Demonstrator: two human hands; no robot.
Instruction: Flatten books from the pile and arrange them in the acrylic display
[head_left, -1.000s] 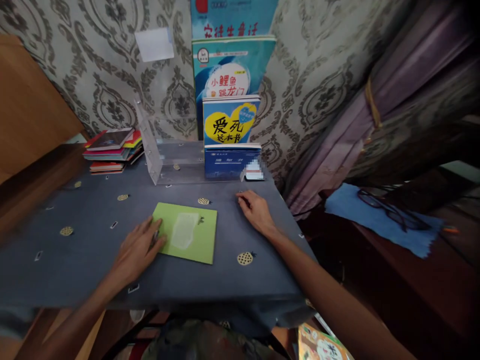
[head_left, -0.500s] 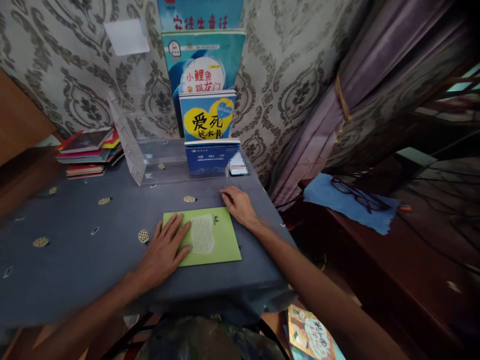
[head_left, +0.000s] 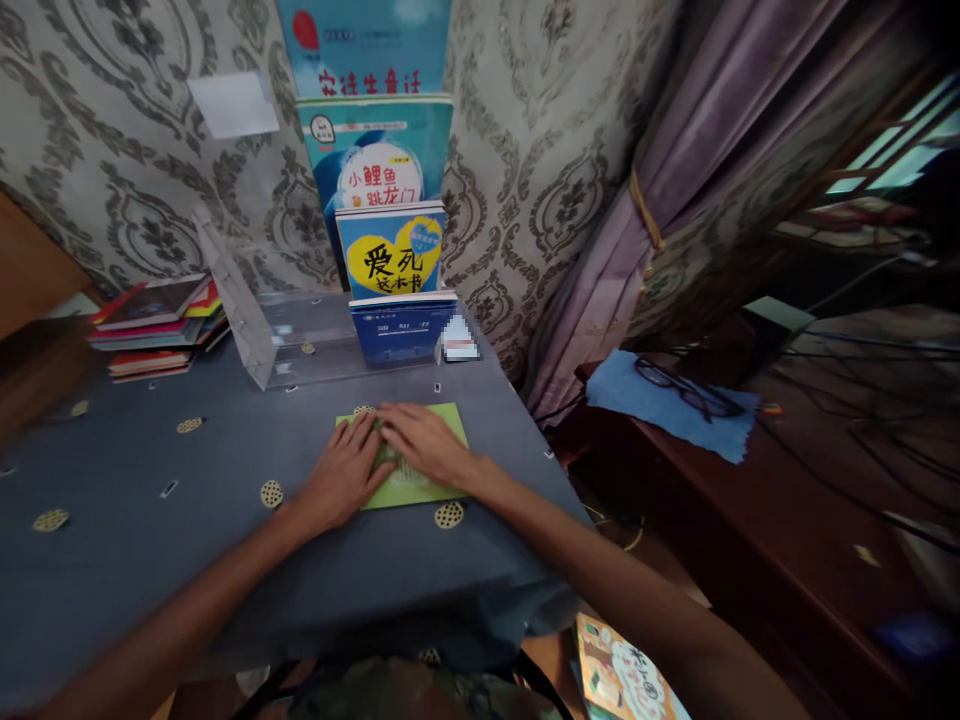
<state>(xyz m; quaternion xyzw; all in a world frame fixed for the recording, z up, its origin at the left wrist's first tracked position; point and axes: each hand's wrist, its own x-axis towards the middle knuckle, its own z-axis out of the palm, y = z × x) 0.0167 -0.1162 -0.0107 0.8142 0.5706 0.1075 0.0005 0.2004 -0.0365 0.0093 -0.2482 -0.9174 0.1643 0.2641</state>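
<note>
A thin green book [head_left: 450, 425] lies flat on the dark blue tablecloth in front of me. On its left part rests my left hand [head_left: 349, 470], open, fingers stretched forward over the cover. My right hand [head_left: 424, 442] lies across the book's upper middle, open and flat, its fingertips close to the left hand's fingers. Between them they hide much of the cover and its pale text patch. Just beyond stands a clear stepped rack [head_left: 251, 335], which holds a dark blue booklet [head_left: 397, 335], a yellow-and-blue book [head_left: 394, 250] and taller teal books [head_left: 375, 140].
Books lie stacked [head_left: 161, 320] at the table's back left. Glasses [head_left: 690, 388] rest on a blue cloth [head_left: 637, 400] on the dark red surface to the right, near loose cables. Below the table's front edge is an orange picture book [head_left: 615, 665]. A purple curtain [head_left: 600, 290] hangs behind.
My right hand has moved left from beside the book's upper right corner onto its cover. The book sits slightly farther from me. The camera view has shifted a little.
</note>
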